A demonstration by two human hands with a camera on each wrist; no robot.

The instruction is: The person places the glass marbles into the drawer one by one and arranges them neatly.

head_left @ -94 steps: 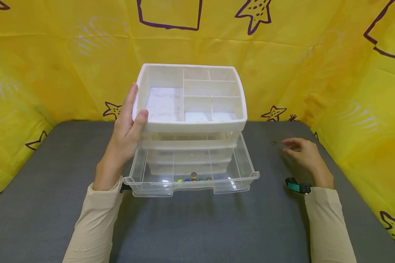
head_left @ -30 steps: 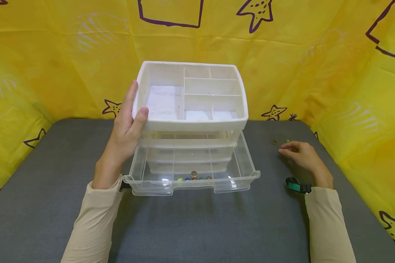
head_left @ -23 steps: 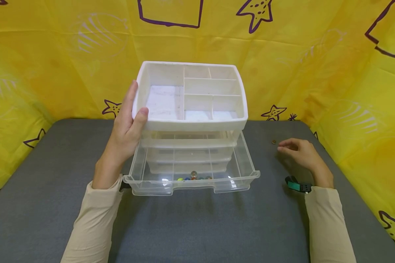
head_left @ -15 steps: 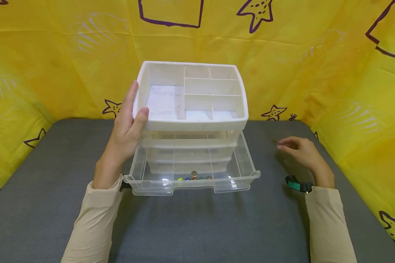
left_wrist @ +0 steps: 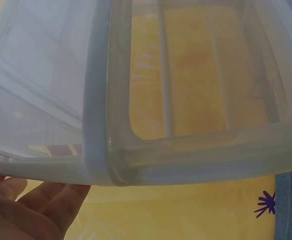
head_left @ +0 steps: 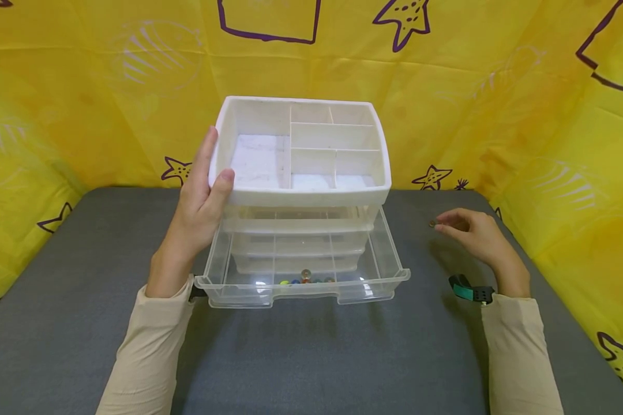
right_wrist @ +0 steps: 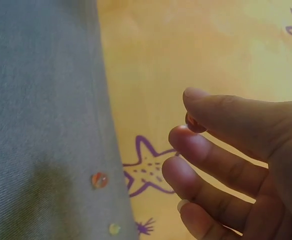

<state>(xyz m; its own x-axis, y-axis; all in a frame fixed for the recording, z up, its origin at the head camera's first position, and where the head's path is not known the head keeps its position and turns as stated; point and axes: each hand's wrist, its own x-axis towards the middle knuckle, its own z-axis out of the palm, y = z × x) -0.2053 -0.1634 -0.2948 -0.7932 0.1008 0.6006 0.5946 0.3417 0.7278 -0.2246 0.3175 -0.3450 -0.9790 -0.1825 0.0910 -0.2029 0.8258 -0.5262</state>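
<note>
My left hand [head_left: 194, 216] grips the left end of a white plastic drawer organizer [head_left: 298, 199], thumb on the front rim. Its clear bottom drawer [head_left: 301, 291] is pulled out, with several small marbles [head_left: 306, 276] near the drawer's front. My right hand [head_left: 480, 236] is over the table, right of the organizer. In the right wrist view, its thumb and index finger pinch a reddish-brown marble [right_wrist: 194, 123], partly hidden by the thumb. An orange marble [right_wrist: 99, 180] and a yellow-green marble [right_wrist: 114, 229] lie on the table; the hand hides the yellow-green one in the head view.
The organizer's divided top tray [head_left: 259, 161] faces up. Beneath it, the grey table [head_left: 311, 363] reaches back to a yellow patterned cloth [head_left: 311, 69], which also hangs at both sides. A watch strap [head_left: 469, 292] is on the right wrist.
The right hand has shifted slightly up and away over the table, covering the yellow-green marble that showed behind it one second ago. The left hand, organizer and drawer stay put.
</note>
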